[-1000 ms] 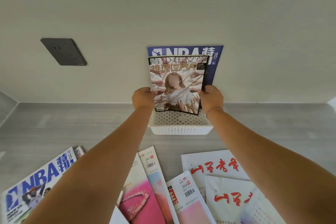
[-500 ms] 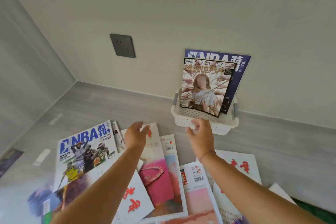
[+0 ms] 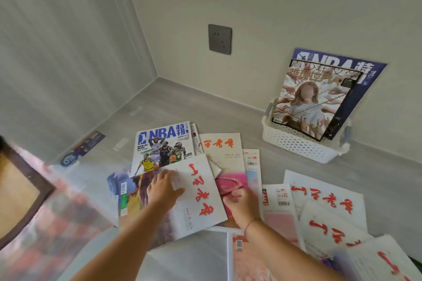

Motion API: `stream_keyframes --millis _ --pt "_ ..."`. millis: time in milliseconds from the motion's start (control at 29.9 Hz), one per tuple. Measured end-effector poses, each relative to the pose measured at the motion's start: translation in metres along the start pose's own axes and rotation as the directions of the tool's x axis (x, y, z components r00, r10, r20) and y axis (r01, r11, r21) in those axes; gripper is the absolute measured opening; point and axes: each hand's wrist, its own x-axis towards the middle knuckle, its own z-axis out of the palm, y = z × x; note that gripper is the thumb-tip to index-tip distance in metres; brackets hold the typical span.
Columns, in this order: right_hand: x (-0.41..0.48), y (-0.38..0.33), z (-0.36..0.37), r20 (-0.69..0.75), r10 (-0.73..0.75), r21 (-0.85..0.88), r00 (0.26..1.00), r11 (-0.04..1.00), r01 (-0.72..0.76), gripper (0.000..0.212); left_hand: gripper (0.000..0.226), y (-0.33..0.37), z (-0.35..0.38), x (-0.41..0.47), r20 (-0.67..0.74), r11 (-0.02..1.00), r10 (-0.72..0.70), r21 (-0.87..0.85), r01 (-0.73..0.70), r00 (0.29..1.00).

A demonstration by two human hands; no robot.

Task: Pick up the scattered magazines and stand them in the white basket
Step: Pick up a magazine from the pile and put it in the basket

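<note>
Glossy paper, likely limp: your left hand [image 3: 163, 190] lies flat on the magazine [image 3: 203, 198], right hand [image 3: 243, 205] unclear; grip side edges.

Your picture was bright, with soft even light. Your left hand [image 3: 164, 189] and right hand [image 3: 243, 203] looked smeary. At 8 o'clock everything was blurry and bent.

Left hand [image 3: 163, 187] dropped from basket [image 3: 296, 145] onto white magazine [image 3: 203, 198]; right hand [image 3: 242, 204] seemingly onto pink magazine [image 3: 230, 181].
</note>
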Motion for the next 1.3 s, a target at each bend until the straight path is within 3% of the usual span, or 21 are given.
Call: stream_keyframes --millis 200,267,401,535,668,768,835,902,1069,1169,1303 --pt "-0.039 0.017 0.035 0.140 0.286 0.052 0.948 0.954 -0.296 0.015 0.096 -0.022 -0.022 0.030 0.123 0.982 0.064 0.168 -0.085 0.990" --pt "-0.048 0.015 0.046 0.165 0.370 0.177 0.914 0.901 -0.396 0.015 0.098 -0.023 -0.026 0.037 0.147 0.978 0.086 0.177 -0.112 0.985" --pt "-0.053 0.001 0.066 0.291 0.485 0.544 0.825 0.625 -0.559 0.011 0.095 -0.026 -0.034 0.046 0.160 0.971 0.115 0.192 -0.145 0.980" --pt "-0.052 0.002 0.082 0.271 0.534 0.726 0.801 0.433 -0.534 0.018 0.087 -0.028 -0.042 0.055 0.167 0.967 0.149 0.180 -0.178 0.975" --pt "-0.060 0.006 0.096 0.126 0.529 0.708 0.839 0.544 -0.450 0.009 0.077 -0.031 -0.048 0.066 0.213 0.977 0.149 0.121 -0.177 0.966" --pt "-0.062 0.004 0.107 -0.080 0.499 0.681 0.863 0.659 -0.318 0.032 0.048 -0.032 -0.052 0.072 0.393 0.978 0.183 0.023 -0.209 0.901" --pt "-0.062 -0.004 0.109 -0.086 0.467 0.723 0.880 0.637 -0.268 0.038 0.036 -0.033 -0.053 0.073 0.454 0.975 0.212 -0.040 -0.218 0.866" --pt "-0.059 -0.010 0.103 -0.043 0.442 0.762 0.896 0.594 -0.256 0.030 0.032 -0.030 -0.055 0.075 0.471 0.972 0.231 -0.155 -0.178 0.851" --pt "-0.041 -0.022 0.064 -0.102 0.337 0.722 0.936 0.672 -0.163 0.014 0.025 0.000 -0.066 0.078 0.424 0.904 0.270 -0.420 -0.077 0.864" --pt "-0.029 -0.029 0.031 -0.104 0.219 0.749 0.970 0.659 -0.069 0.025 0.023 0.036 -0.072 0.077 0.384 0.810 0.306 -0.586 -0.026 0.871" --pt "-0.016 -0.023 -0.025 -0.169 0.242 0.603 0.955 0.792 -0.094 0.023 0.013 0.094 -0.069 0.070 0.337 0.720 0.348 -0.694 -0.019 0.875"
